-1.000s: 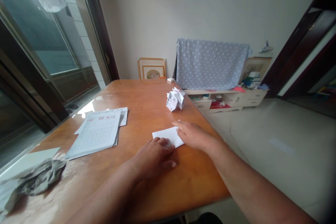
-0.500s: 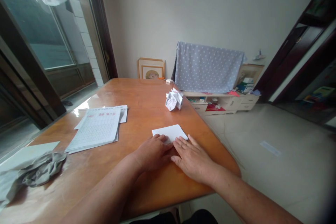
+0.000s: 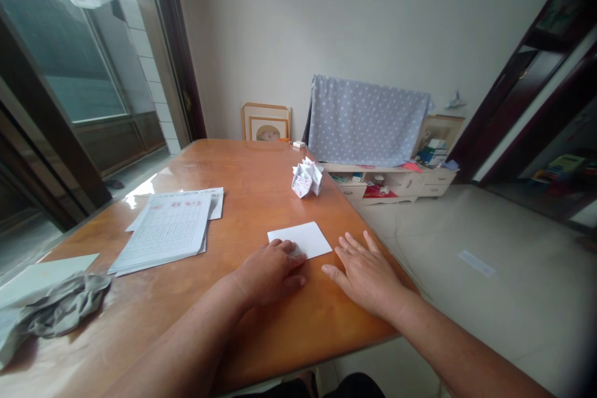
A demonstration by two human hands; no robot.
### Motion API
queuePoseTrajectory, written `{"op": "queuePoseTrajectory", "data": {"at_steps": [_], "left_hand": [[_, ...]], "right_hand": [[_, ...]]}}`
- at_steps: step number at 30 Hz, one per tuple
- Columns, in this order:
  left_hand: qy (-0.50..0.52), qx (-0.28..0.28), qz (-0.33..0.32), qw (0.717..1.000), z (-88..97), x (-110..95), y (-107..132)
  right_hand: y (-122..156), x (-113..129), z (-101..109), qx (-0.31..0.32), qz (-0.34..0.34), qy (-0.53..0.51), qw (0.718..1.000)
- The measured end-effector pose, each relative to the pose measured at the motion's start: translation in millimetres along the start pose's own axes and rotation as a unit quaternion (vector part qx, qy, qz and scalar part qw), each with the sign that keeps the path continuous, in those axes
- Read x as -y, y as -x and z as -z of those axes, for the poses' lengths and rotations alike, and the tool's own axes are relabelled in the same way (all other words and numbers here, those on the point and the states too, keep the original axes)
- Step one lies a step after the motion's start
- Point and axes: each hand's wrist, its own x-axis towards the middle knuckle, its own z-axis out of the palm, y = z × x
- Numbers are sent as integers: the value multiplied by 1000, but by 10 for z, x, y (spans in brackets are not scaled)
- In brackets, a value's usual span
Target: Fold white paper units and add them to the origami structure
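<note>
A folded sheet of white paper [image 3: 305, 237] lies flat on the wooden table [image 3: 252, 199]. My left hand [image 3: 273, 270] rests across the paper's near left part, fingertips pressing on it and hiding that edge. Just right of the paper, my right hand [image 3: 366, 270] is spread out flat over the table with its fingers apart, holding nothing. Beyond the paper stands a folded paper shape [image 3: 306, 178] with pointed corners and printed marks.
At the left lies a stack of printed sheets [image 3: 163, 233], and nearer, a crumpled grey cloth [image 3: 69, 305]. The table's right edge runs close beside my right hand. A low white cabinet [image 3: 436, 183] under a dotted cloth [image 3: 368, 121] stands beyond the table.
My right hand has slid right, off the paper, and its fingers have spread. My left hand has stayed on the paper. The view has shifted slightly.
</note>
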Motion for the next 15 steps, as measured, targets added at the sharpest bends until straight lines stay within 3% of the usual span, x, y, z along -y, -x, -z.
{"op": "queuePoseTrajectory", "data": {"at_steps": [4,9,15], "left_hand": [[-1,-1,-3,1000,3,7,-6],[34,-7,-18,999,-21,87,-6],[127,-21,63,990,-81,267,5]], "right_hand": [[-51,141,44,-16,53,-55,997],[-81,319,-19,34,87,-94,991],[-88,416,-69,56,75,-64,994]]}}
